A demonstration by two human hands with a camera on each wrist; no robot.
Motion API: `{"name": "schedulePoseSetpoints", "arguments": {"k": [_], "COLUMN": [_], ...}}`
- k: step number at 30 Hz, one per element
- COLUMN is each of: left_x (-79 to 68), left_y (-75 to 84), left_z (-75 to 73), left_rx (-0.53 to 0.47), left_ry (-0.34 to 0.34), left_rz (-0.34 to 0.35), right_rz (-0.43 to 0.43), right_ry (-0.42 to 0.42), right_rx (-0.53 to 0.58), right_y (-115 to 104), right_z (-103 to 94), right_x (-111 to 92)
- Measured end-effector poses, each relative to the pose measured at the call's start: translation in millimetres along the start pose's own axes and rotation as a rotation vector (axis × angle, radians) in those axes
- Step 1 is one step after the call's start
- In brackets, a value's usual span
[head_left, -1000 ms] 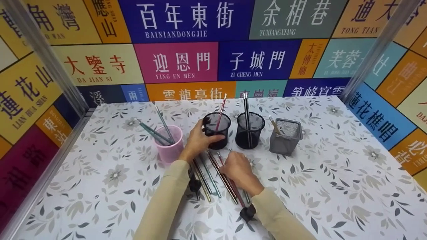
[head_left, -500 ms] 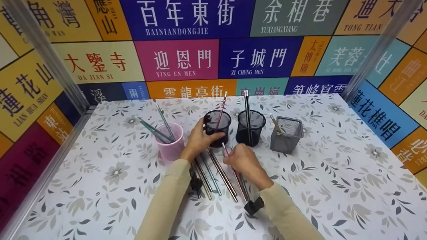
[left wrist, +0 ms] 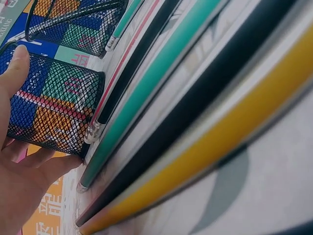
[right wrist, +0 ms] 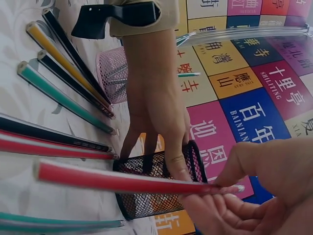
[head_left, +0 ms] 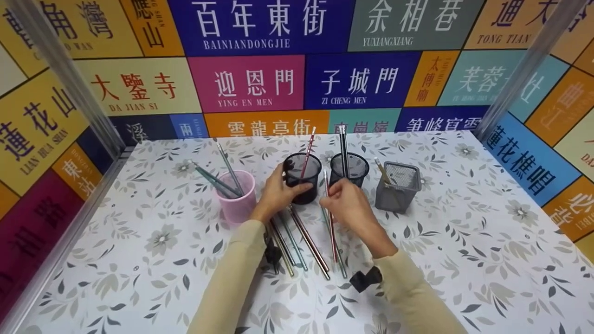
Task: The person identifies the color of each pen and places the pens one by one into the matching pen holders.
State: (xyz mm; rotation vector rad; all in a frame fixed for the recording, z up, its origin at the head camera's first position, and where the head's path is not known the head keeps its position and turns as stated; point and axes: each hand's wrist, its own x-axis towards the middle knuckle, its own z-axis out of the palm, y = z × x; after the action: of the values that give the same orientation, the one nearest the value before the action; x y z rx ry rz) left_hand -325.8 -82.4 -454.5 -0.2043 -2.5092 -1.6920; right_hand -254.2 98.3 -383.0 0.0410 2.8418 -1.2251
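Note:
My left hand (head_left: 274, 197) holds a round black mesh pencil cup (head_left: 309, 175), thumb in front and fingers round the side. One red patterned pencil (head_left: 310, 144) stands tilted in that cup. In the right wrist view, my right hand (right wrist: 259, 191) pinches another red pencil (right wrist: 117, 181) near its eraser end. That pencil is raised and slanted, apart from the cup. On the table below lie loose pencils: a red and black pair (head_left: 311, 243), a teal pencil (head_left: 342, 264) under the right hand, and several teal, black and yellow pencils (left wrist: 234, 171) beside the left wrist.
A pink cup (head_left: 239, 211) with several teal pencils stands left. Right of the held cup is a second black mesh cup (head_left: 359, 172) with black pencils, then a square grey mesh holder (head_left: 394, 202) with a yellow pencil. A patterned wall (head_left: 246, 83) rises behind.
My right hand has picked the red pencil up from the table and moved up and slightly right with it. The left hand has stayed on the black cup.

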Motion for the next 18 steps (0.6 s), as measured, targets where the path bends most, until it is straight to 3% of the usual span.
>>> {"name": "schedulePoseSetpoints", "arguments": {"k": [12, 18], "left_x": [0.3, 2.0], "left_y": [-3.7, -2.4], "left_z": [0.2, 1.7], "left_rx": [-0.022, -0.039], "left_ry": [0.005, 0.004], "left_rz": [0.003, 0.010], "right_rz": [-0.319, -0.452], "right_ry": [0.238, 0.342], "right_rx": [0.304, 0.347], "right_y": [-37.6, -54.9], "right_z": [-17.5, -24.0], "right_x": [20.2, 35.2]}}
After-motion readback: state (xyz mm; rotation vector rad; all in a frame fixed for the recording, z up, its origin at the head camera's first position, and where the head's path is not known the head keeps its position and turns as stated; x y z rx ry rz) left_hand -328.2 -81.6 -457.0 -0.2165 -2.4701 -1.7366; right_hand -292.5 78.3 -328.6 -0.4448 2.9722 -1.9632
